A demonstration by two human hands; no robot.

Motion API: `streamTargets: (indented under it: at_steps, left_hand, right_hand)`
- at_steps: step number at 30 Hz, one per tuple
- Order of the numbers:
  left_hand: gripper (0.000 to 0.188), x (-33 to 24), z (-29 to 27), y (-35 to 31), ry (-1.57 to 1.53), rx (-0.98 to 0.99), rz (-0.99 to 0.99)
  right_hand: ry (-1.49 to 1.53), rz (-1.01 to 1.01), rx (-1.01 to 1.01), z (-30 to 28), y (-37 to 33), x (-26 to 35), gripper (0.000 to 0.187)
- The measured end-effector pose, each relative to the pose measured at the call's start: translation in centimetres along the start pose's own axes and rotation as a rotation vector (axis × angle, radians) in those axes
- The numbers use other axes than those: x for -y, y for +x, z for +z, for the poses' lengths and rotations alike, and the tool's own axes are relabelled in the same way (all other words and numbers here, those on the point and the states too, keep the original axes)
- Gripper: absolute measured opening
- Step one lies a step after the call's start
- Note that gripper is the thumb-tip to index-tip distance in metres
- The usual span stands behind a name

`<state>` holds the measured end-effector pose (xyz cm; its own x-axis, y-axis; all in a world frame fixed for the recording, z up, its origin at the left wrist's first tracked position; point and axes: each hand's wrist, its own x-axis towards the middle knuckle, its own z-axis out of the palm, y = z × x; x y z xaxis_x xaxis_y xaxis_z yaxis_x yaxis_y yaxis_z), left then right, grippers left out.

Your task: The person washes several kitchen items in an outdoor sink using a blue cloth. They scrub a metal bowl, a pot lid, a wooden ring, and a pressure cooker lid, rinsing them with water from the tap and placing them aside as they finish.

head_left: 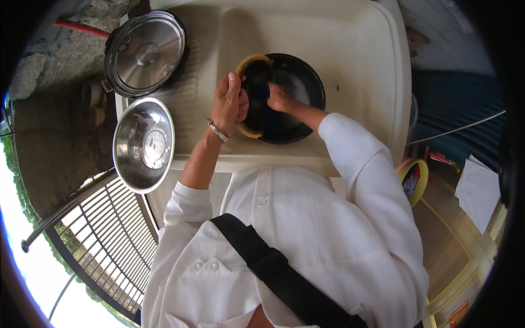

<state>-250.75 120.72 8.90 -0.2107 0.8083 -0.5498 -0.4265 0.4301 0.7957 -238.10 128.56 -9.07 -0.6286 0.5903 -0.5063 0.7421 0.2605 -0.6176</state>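
My left hand (229,100), with a silver bangle at its wrist, is closed on the rim of a round yellow-edged vessel with a dark inside (250,130). The vessel is tilted over a wide black basin (319,98), which stands in the pale sink (355,115). My right hand (279,98) reaches over the basin to the dark inside of the vessel. Its fingers are curled, and their tips and whatever they hold are lost in the dark, blurred area. Something whitish, like water or suds, shows in the basin beside the right hand.
Left of the sink bowl, on the ribbed drainboard side, sit a steel pot with a lid (146,52) and a wet steel bowl (143,145). A metal railing (106,235) runs at the lower left. At right are a yellow-rimmed container (418,183) and a white cloth or sheet (480,191).
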Motion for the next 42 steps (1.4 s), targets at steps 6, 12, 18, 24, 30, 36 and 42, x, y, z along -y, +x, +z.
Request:
streamTargets:
  at_steps: [6,12,18,24,30,36,42]
  left_hand:
    - [0.042,1.4,-0.7,-0.2,0.112,-0.01,0.047]
    - [0.039,1.8,-0.6,-0.1,0.119,-0.04,0.083]
    - [0.036,2.4,-1.2,0.1,0.003,-0.039,0.021]
    - [0.031,3.7,-1.1,0.1,-0.035,-0.045,-0.008]
    - [0.024,7.6,0.8,2.1,0.638,-0.093,0.741]
    - [0.026,9.1,2.5,0.3,0.901,0.096,0.48]
    - [0.028,9.0,2.4,-1.6,0.794,0.012,0.478]
  right_hand:
    - [-0.159,-0.11,0.24,-0.1,-0.1,-2.8,0.049]
    - [-0.476,-0.176,0.006,3.5,-1.1,-2.4,0.052]
    - [-0.366,-0.175,-0.019,3.2,-0.8,-4.2,0.045]
    - [0.321,-0.118,-0.342,-4.1,-8.3,3.1,0.04]
    - [0.697,-0.189,-0.646,-8.6,-13.8,10.3,0.036]
    - [1.045,-0.033,-0.566,-5.4,-8.7,7.6,0.029]
    - [1.295,0.282,-0.751,-3.9,-3.3,4.6,0.021]
